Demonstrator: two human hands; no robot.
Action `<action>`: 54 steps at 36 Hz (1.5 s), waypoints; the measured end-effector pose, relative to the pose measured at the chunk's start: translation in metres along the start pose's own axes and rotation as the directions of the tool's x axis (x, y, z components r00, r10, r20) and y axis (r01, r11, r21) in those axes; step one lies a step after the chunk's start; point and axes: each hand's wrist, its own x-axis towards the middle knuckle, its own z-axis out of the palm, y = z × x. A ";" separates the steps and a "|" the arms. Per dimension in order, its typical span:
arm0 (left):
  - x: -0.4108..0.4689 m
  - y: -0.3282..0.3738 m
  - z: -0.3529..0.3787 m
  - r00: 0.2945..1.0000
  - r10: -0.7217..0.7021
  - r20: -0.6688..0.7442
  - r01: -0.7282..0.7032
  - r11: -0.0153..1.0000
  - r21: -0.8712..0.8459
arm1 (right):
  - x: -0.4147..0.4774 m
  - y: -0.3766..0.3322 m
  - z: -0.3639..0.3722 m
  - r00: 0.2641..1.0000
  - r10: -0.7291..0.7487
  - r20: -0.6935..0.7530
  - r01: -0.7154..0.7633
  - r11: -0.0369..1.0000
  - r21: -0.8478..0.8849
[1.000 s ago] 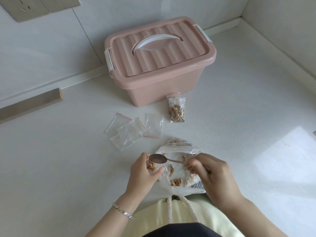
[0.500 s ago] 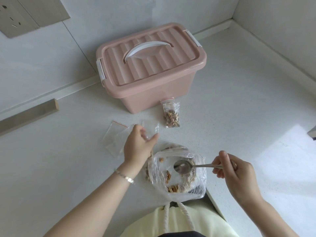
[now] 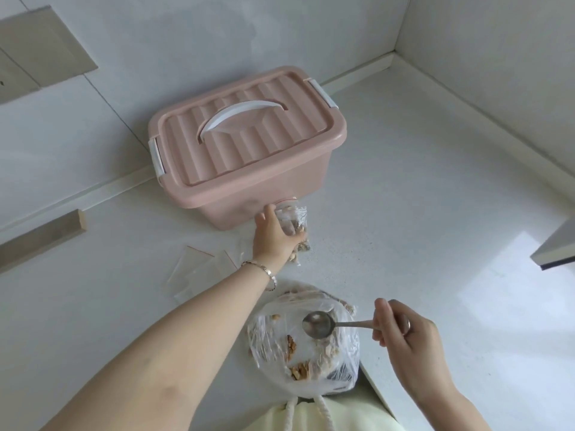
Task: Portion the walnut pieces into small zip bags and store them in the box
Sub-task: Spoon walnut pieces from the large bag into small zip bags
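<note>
Now your left hand [image 3: 273, 236] is gripping the filled bag [image 3: 294, 223] by the box [image 3: 245, 150], your right hand [image 3: 404, 334] pinching the spoon [image 3: 317, 324] over the walnut bag [image 3: 305, 346].

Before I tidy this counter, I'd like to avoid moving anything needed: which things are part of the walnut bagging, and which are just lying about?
Part of the job:
- pink box, lid shut
- filled zip bag, gripped by the left hand
- empty zip bags
- big bag of walnuts
- spoon, in the right hand

Just lying about:
- wooden strip
- grey object at the right edge
</note>
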 end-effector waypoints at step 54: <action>-0.085 -0.033 -0.051 0.977 0.194 0.089 -0.193 0.981 -0.016 | 0.086 -0.022 0.023 0.911 0.080 0.405 0.173 0.817 -0.550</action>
